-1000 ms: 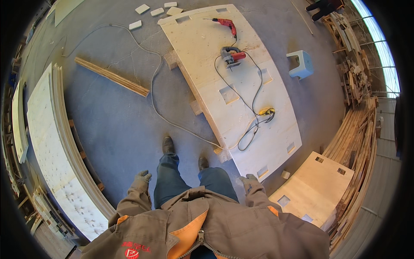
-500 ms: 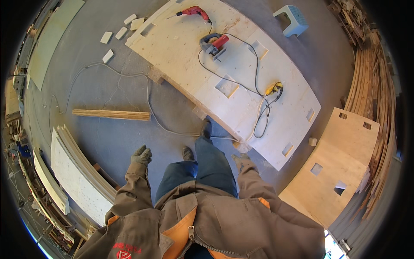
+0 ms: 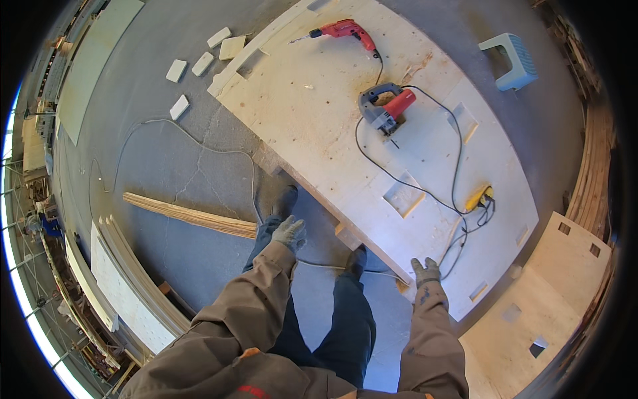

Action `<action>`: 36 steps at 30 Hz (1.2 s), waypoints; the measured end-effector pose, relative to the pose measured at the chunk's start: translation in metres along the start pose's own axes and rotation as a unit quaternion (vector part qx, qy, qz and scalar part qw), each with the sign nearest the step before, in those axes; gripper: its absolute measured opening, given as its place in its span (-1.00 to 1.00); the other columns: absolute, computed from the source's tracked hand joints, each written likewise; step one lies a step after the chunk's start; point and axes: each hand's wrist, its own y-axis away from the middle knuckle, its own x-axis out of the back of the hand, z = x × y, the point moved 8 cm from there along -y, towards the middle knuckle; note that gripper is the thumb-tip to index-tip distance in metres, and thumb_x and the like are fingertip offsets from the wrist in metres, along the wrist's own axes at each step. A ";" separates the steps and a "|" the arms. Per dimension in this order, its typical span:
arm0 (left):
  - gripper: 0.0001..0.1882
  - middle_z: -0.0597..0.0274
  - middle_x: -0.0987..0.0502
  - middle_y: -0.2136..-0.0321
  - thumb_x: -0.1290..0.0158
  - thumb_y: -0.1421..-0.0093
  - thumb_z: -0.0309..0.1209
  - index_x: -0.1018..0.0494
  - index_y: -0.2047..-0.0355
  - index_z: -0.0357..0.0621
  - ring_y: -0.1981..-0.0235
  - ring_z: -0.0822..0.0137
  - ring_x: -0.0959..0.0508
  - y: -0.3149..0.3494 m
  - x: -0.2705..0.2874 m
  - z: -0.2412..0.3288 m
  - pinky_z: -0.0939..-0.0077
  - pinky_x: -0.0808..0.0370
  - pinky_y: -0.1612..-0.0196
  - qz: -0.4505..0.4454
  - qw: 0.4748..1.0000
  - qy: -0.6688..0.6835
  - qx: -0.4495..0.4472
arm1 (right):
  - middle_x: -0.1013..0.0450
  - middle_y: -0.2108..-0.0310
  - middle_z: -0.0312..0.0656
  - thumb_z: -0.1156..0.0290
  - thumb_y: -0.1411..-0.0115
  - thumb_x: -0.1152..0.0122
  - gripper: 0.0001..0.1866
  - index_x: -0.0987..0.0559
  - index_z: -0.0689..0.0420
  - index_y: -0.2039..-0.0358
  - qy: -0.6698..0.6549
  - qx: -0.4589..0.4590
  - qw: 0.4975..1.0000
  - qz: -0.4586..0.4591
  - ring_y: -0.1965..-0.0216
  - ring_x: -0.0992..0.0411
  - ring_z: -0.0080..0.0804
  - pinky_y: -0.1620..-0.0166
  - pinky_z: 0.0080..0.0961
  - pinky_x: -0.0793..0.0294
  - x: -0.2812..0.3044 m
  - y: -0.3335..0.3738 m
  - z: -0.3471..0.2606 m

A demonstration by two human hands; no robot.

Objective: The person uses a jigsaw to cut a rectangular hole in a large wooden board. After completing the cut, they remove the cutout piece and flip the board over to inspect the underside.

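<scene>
My left hand, in a grey work glove, hangs above the floor beside the near edge of the plywood panel, fingers loosely bent and nothing in them. Over the panel's near edge is my right hand, also gloved, thumb and fingers apart; whether it touches the wood I cannot tell. On the panel lie a red drill at the far end and a grey-and-red jigsaw around its middle. A yellow cable connector with black leads rests nearest my right hand.
A grey cable trails over the floor near my feet. Left are long wooden strips and stacked white-faced boards. Several small blocks lie beyond. A pale blue stool and another cut-out panel stand right.
I have stepped toward the panel. Both hands have moved forward and to the right, the right one now over the panel's edge. The tools remain on the panel.
</scene>
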 end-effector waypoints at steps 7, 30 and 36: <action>-0.46 0.26 -0.32 -0.19 -0.10 -0.29 -0.25 -0.24 -0.25 0.04 -0.19 0.17 -0.31 -0.145 -0.040 0.061 0.16 -0.37 -0.08 0.149 0.985 -0.054 -0.072 | -0.33 -0.15 0.24 -0.09 -0.04 -0.39 -0.16 -0.44 0.34 -0.12 0.097 0.003 0.994 0.043 -0.19 -0.32 0.10 -0.22 -0.22 -0.33 -0.121 -0.149 -0.045; -0.75 0.17 -0.50 0.27 -0.16 -0.23 -0.32 -0.47 0.14 -0.15 0.26 0.23 -0.49 -0.292 0.001 0.296 0.25 -0.52 0.18 0.251 0.946 -0.109 -0.174 | -0.46 0.09 0.04 0.10 -0.07 -0.41 -0.47 -0.58 0.20 0.05 0.066 0.039 0.983 0.164 0.06 -0.47 -0.05 -0.01 -0.23 -0.48 -0.186 -0.223 -0.137; -0.66 -0.02 -0.48 0.05 -0.10 -0.25 -0.34 -0.38 0.02 -0.24 -0.03 0.04 -0.47 -0.289 -0.017 0.269 -0.02 -0.49 -0.07 0.133 0.982 0.002 -0.136 | -0.48 0.14 -0.01 0.22 -0.12 -0.37 -0.54 -0.59 0.21 0.04 0.013 0.035 0.986 0.163 0.16 -0.50 -0.17 0.07 -0.29 -0.50 -0.198 -0.226 -0.137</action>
